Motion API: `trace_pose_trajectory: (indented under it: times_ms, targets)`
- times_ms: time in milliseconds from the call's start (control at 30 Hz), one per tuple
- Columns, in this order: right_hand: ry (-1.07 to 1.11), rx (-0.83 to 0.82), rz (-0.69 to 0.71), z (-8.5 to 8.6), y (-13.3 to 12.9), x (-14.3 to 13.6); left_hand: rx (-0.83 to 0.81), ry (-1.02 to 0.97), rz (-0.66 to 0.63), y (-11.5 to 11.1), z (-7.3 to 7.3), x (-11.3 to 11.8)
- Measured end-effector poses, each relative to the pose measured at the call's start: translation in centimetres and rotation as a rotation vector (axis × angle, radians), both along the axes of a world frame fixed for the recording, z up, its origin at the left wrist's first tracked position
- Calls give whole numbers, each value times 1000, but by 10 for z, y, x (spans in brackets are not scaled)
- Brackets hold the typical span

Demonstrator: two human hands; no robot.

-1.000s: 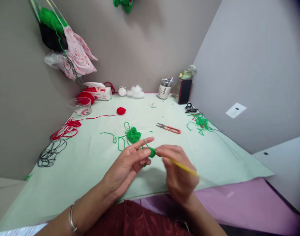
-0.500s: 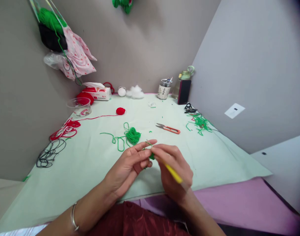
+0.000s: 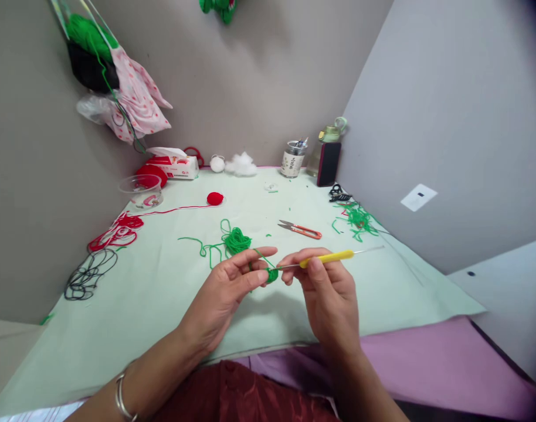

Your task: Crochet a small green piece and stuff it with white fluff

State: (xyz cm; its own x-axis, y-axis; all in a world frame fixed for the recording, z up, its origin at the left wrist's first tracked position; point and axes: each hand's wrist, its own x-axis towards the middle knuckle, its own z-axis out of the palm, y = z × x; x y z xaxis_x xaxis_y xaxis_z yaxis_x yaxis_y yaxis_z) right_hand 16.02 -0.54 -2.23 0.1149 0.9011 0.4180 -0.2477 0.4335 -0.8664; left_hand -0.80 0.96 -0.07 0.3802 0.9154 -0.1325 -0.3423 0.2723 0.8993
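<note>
The left hand point(image 3: 224, 288) is nearly closed, thumb and fingers pinching a small green yarn piece point(image 3: 272, 275); 1 green strand runs over its outstretched index finger. The right hand point(image 3: 332, 290) grips a yellow-handled hook point(image 3: 327, 258) with metal shafts at its 2 ends, the left one reaching the green piece. Beyond the left hand lies a green yarn bundle point(image 3: 237, 241).

The pen cup point(image 3: 292, 164) holds pens; the see-through tub point(image 3: 141, 192) has contents too small to tell. 1 tissue sticks out of the tissue pack point(image 3: 180, 167).

The near edge of the table point(image 3: 131, 319) passes under the forearms. Tabletop stretches between the left forearm and a black cord point(image 3: 88, 274).
</note>
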Motion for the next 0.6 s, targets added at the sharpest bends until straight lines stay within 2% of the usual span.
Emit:
trace_pose_trajectory:
  times_ms: [67, 133, 300, 400, 500, 600]
  targets:
    - [-59, 30, -40, 2, -3, 1, 28, 29, 20, 1, -1, -1]
    - [-207, 100, -144, 3, -8, 0, 66, 57, 49, 1, -3, -2]
    - [-630, 456, -321, -3, -13, -7, 151, 99, 155, -2, -8, 1]
    - [-750, 577, -413, -9, -9, -12, 92, 62, 117, -6, -7, 6]
    - [-677, 520, -430, -8, -7, -11, -20, 9, 52, -7, -3, 7]
    - [-406, 294, -357, -3, -7, -7, -68, -11, 43, -5, 1, 6]
